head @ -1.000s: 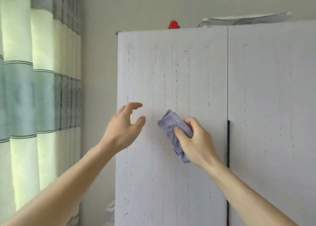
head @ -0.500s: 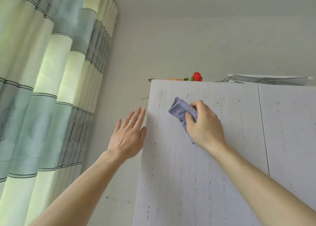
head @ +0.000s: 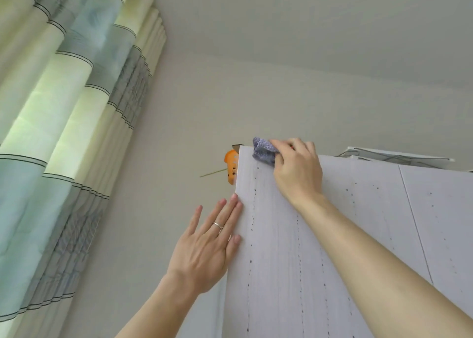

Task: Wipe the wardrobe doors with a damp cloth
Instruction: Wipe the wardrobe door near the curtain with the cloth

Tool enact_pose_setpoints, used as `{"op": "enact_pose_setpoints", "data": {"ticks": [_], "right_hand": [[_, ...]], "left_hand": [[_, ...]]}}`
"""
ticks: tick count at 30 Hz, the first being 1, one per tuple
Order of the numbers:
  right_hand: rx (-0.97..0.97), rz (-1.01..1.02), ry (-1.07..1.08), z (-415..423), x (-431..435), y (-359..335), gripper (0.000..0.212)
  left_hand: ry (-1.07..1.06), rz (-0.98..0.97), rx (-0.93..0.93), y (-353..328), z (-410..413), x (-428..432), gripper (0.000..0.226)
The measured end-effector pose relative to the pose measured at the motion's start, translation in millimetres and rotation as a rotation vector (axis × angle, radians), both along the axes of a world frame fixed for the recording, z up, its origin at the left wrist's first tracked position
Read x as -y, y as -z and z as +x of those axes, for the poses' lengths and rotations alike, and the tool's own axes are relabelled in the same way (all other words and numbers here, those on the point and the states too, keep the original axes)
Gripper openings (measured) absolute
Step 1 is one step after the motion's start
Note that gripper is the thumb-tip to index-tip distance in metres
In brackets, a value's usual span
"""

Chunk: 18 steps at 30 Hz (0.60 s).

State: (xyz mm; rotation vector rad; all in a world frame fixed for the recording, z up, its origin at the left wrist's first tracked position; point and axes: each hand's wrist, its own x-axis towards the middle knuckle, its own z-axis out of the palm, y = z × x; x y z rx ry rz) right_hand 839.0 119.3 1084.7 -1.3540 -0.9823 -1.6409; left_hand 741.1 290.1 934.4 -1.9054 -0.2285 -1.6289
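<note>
Two doors to wipe, and little of either judged done so far. Grips the bunched blue cloth (head: 263, 152) in the right hand (head: 297, 169), fingers curled round it, and presses it onto the top corner of the left door (head: 281, 261), partly over the upper edge. Steadies that door with the left hand (head: 207, 245), flat and holding nothing, fingers straight along the outer edge, below and to the left of the grip.

Looks like the start of a top-down pass. No wet streak or sheen anywhere to tell wiped from unwiped, so cannot judge the share already clean. Dark specks in vertical lines below the grip, down the whole visible panel: dirt or printed grain, cannot tell.

Right door (head: 448, 222) well to the right of the grip, past the seam, touched by neither hand. Probably left to do: the panel below the cloth, then the second door.

Just left of the grip, behind the corner, an orange thing (head: 230, 167). To its right, on top, a flat white item (head: 399, 156). Far left, a striped curtain (head: 64, 133).
</note>
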Motion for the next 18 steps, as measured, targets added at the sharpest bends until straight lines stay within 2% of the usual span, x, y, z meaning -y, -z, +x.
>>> {"op": "enact_pose_setpoints", "data": {"ticks": [2, 7, 9, 13, 15, 18], "right_hand": [[0.040, -0.071, 0.033, 2, -10, 8, 0.045], [0.355, -0.174, 0.151, 16, -20, 71, 0.044], [0.326, -0.150, 0.202, 28, -7, 55, 0.047], [-0.091, 0.047, 0.159, 42, 21, 9, 0.048], [-0.055, 0.014, 0.127, 31, 13, 28, 0.046], [0.204, -0.182, 0.116, 29, 1, 81, 0.048]], "left_hand": [[0.005, -0.009, 0.013, 1, 2, -1, 0.060], [0.056, -0.013, 0.026, 4, 7, -7, 0.060], [0.057, -0.010, 0.023, 4, 7, -8, 0.060], [0.036, 0.015, 0.027, 2, 7, -8, 0.060], [0.028, 0.018, 0.040, 2, 7, -8, 0.060], [0.024, 0.015, 0.039, 3, 8, -6, 0.060]]}}
